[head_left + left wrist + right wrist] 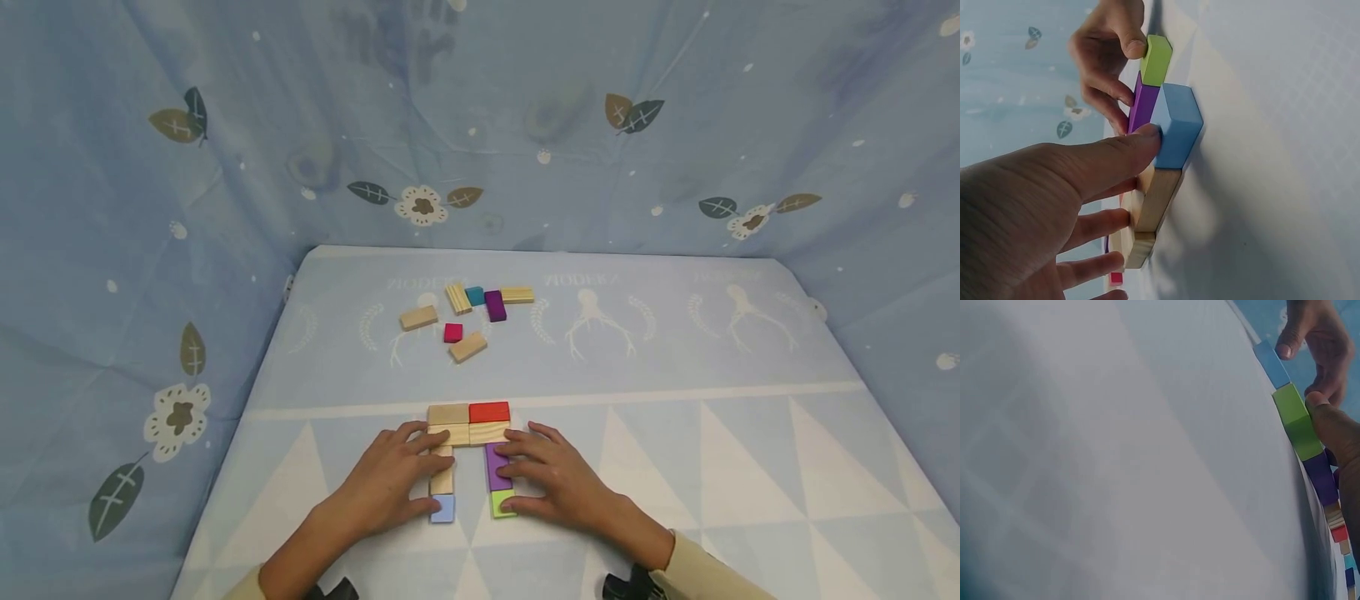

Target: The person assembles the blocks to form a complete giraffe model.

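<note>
Several blocks lie joined in an arch on the table. Its top has a plain wooden block (447, 413) and a red block (489, 412) above two grained wooden blocks. The left leg is a wooden block (442, 480) with a light blue block (1179, 125) at its near end. A purple block (495, 468) and a lime green block (1297, 422) form the right leg. My left hand (386, 479) lies along the left leg, fingers spread, thumb touching the blue block. My right hand (558, 475) rests fingertips on the right leg, thumb on the green block.
Farther back lie loose blocks: a pinkish-red block (453, 333), a dark purple block (495, 306), a teal block (475, 296) and several wooden blocks (418, 317). Blue patterned cloth (480, 125) hangs behind and beside the table (675, 333).
</note>
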Demonstrator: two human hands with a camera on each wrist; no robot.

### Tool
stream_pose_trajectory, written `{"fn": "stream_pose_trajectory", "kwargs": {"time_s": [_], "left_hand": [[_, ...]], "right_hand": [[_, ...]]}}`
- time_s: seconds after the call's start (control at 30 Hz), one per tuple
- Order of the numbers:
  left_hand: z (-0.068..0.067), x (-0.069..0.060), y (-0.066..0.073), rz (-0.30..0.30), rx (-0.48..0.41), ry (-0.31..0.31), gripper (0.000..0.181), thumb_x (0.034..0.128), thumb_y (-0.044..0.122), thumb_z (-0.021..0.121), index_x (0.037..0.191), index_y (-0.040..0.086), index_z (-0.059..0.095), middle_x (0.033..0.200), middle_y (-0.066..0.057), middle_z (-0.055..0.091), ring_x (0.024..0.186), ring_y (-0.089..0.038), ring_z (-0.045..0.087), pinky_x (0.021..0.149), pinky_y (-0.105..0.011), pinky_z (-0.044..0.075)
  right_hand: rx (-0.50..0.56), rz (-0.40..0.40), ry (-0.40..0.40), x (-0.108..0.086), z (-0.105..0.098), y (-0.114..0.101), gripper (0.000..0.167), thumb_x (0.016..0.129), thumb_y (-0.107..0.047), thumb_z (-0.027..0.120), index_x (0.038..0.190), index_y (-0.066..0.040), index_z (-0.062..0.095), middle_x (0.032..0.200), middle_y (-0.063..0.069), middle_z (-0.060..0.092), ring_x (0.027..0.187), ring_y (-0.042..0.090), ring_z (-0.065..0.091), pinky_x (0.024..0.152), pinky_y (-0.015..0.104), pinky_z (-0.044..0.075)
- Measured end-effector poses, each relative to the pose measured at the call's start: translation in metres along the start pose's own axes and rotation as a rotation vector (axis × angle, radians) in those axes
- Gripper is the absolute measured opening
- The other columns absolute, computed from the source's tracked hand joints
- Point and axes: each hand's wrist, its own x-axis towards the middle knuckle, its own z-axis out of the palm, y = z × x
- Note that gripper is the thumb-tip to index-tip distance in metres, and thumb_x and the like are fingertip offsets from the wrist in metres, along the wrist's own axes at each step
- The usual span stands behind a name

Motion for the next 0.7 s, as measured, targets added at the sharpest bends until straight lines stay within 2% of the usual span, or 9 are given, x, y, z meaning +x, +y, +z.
{"fn": "stream_pose_trajectory", "kwargs": {"time_s": [0.3, 0.7], "left_hand": [[0.003, 0.002, 0.006, -0.029, -0.025, 0.033, 0.049, 0.078, 0.049, 0.08, 0.117, 0.021, 0.071, 0.137, -0.003, 0.056, 0.128, -0.028, 0.044, 0.095, -0.048, 0.041], [0.007, 0.004, 0.012, -0.056, -0.005, 0.043, 0.042, 0.0758, 0.045, 0.083, 0.107, 0.022, 0.067, 0.135, -0.004, 0.056, 0.124, -0.028, 0.045, 0.093, -0.048, 0.043]], "right_hand": [[0.005, 0.001, -0.005, 0.0, -0.001, 0.0, 0.039, 0.082, -0.044, 0.078, 0.109, -0.016, 0.073, 0.129, 0.003, 0.063, 0.124, 0.03, 0.054, 0.1, 0.057, 0.038], [0.003, 0.005, -0.001, -0.001, 0.0, 0.001, 0.039, 0.082, -0.044, 0.078, 0.11, -0.017, 0.072, 0.129, 0.003, 0.063, 0.125, 0.028, 0.053, 0.101, 0.056, 0.037]]}}
